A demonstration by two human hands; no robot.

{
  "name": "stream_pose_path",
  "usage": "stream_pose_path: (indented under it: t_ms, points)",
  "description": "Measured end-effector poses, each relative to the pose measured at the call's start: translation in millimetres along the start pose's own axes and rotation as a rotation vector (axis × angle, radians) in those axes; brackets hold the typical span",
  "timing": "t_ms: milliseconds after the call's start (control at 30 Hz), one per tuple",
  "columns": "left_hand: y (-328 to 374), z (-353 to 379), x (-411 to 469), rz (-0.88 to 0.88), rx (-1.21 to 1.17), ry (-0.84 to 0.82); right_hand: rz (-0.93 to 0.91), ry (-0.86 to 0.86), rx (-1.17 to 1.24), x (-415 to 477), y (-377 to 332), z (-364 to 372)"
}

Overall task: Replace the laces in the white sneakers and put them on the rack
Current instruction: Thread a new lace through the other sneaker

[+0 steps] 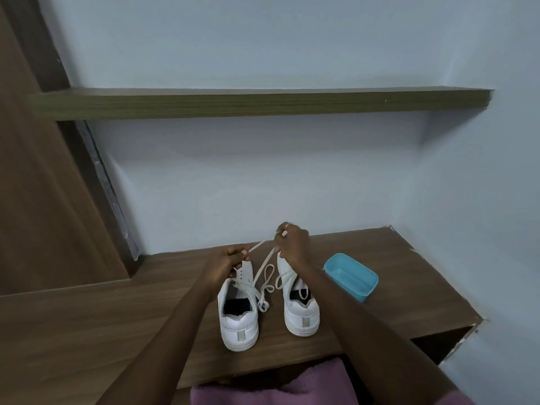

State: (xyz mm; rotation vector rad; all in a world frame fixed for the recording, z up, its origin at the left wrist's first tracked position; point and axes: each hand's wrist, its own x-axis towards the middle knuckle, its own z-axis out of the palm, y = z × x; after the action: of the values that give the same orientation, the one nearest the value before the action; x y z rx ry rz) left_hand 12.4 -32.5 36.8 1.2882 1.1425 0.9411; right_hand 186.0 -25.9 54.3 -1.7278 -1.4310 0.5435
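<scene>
White sneakers stand side by side on a brown wooden counter point(117, 331), heels toward the person and toes toward the pale blue wall. The left sneaker point(238, 325) and right sneaker point(302, 314) sit a little apart. An off-white lace point(266, 263) trails down into the gap between them, looping and ending in a loose tangle on the wood by the left shoe's collar.

The left hand point(225, 264) hovers over the toe of the left shoe, fingers curled, pinching one stretch of the lace between thumb and forefinger. The right hand point(293, 244) is raised above the toe of the right shoe, fingers also curled in, nipping the lace higher up, so a short span runs taut between the two hands.

A light blue plastic tub point(350, 276) rests near the right sneaker. Overhead, a wooden shelf point(263, 103) juts from the wall. Purple cloth point(268, 384) shows at the counter's near edge.
</scene>
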Motion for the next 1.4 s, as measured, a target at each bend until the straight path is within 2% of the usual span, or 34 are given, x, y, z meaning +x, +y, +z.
stream_pose_path:
  t_ms: [133, 267, 400, 467, 567, 733, 867, 967, 1100, 1167, 1267, 1400]
  points:
    - [-5.4, -10.8, 3.3, 0.099, 0.312, 0.095, -0.019, 0.12, -0.078, 14.6, 2.7, -21.9]
    - [-14.4, -24.9, 7.4, 0.1, 0.375, 0.171, -0.026, 0.27, -0.043, 29.6, 3.7, -47.3]
    - [-20.7, -36.8, 7.0, 0.112, 0.477, 0.246, 0.052, 0.398, 0.039, 48.4, 11.8, -77.4]
    - [-23.6, -39.4, 7.7, 0.104, 0.503, 0.256, 0.163, 0.435, 0.177, 56.8, 18.4, -89.3]
    - [-28.0, -32.0, 9.1, 0.086, 0.467, 0.158, 0.331, 0.497, 0.526, 59.5, 20.7, -100.5]
    - [-12.3, 20.9, 8.0, 0.085, 0.213, 0.03, 0.28, 0.574, 0.881, 61.5, 5.3, -104.4]
    - [13.4, 48.8, 14.6, 0.029, -0.041, -0.051, 0.248, 0.443, 0.834, 66.8, -13.7, -98.6]
    - [13.6, 38.6, 27.9, 0.006, 0.154, -0.015, 0.223, 0.25, 0.781, 64.4, -21.0, -90.0]
    - [-14.8, -0.9, 42.5, -0.111, 0.311, 0.167, 0.216, 0.026, 0.613, 60.6, -16.6, -64.9]
    - [-33.7, -16.6, 46.5, -0.154, 0.441, 0.219, 0.232, -0.086, 0.602, 60.6, -9.1, -45.1]
    - [-52.2, -23.0, 45.4, -0.179, 0.694, 0.199, 0.238, -0.201, 0.45, 62.8, -0.6, -15.2]
    - [-63.8, -15.2, 52.9, -0.21, 0.73, 0.139, 0.167, -0.27, 0.327, 57.6, 1.5, 20.3]
